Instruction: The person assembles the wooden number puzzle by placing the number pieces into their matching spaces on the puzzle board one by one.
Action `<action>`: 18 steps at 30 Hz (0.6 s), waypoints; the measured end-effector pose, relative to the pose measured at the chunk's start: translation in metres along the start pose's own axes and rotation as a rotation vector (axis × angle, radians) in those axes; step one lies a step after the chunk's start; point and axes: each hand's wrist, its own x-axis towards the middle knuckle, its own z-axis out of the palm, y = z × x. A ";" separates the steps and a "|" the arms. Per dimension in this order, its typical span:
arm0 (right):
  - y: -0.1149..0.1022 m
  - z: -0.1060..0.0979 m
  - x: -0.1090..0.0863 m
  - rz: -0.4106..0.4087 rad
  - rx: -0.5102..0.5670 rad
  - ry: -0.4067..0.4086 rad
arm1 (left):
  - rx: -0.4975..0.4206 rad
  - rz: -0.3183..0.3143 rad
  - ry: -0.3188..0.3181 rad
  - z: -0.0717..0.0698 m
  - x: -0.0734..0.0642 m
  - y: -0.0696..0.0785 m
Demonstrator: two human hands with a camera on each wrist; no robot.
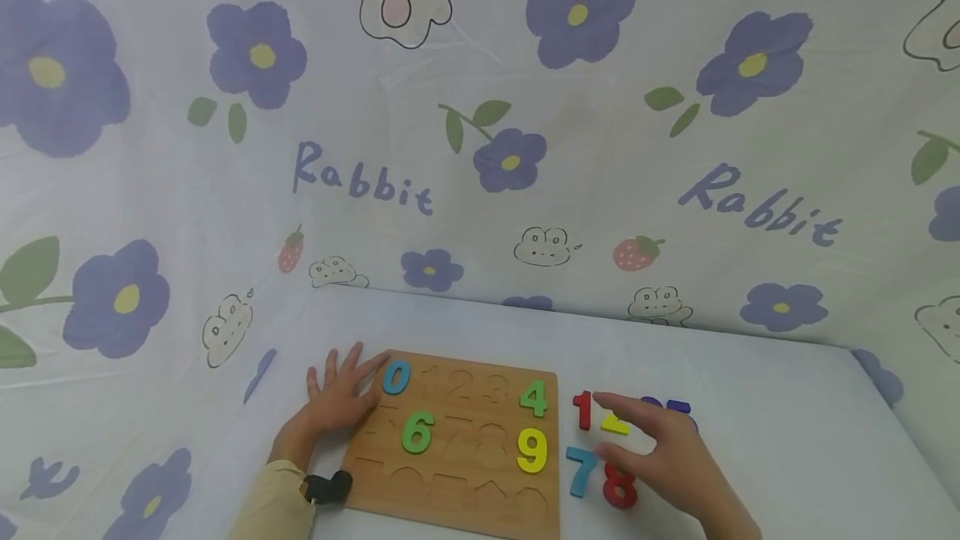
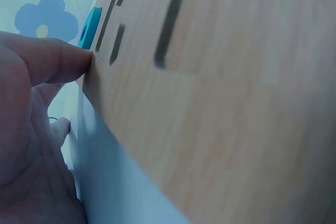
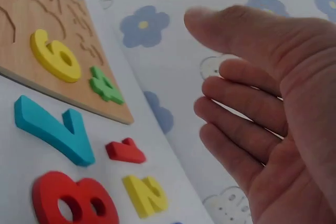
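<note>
A wooden number board (image 1: 450, 473) lies on the white table, with a blue 0 (image 1: 397, 377), green 6 (image 1: 417, 432), green 4 (image 1: 533, 398) and yellow 9 (image 1: 532, 450) on it. My left hand (image 1: 339, 398) rests at the board's upper left edge, fingers spread, thumb touching the wood in the left wrist view. Above the loose numbers right of the board hovers my right hand (image 1: 663, 448), holding nothing, its thumb apart from the fingers. Nearest to it are a red 1 (image 1: 582, 410), yellow 2 (image 1: 616, 424), blue 7 (image 1: 581, 471) and red 8 (image 1: 619, 487).
Dark blue number pieces (image 1: 678, 407) lie partly hidden behind the right hand. A black band piece (image 1: 327, 487) sits at the left wrist. Behind the table (image 1: 795, 407) hangs a flower-printed cloth (image 1: 600, 123).
</note>
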 end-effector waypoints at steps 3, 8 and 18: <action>0.004 -0.005 -0.010 0.006 0.027 -0.012 | 0.001 0.001 0.003 0.001 0.000 -0.002; 0.015 -0.012 -0.026 0.050 0.068 -0.067 | 0.003 0.000 -0.001 0.003 0.001 -0.004; 0.039 -0.016 -0.047 0.208 0.066 -0.147 | -0.006 -0.007 -0.007 0.001 0.001 -0.002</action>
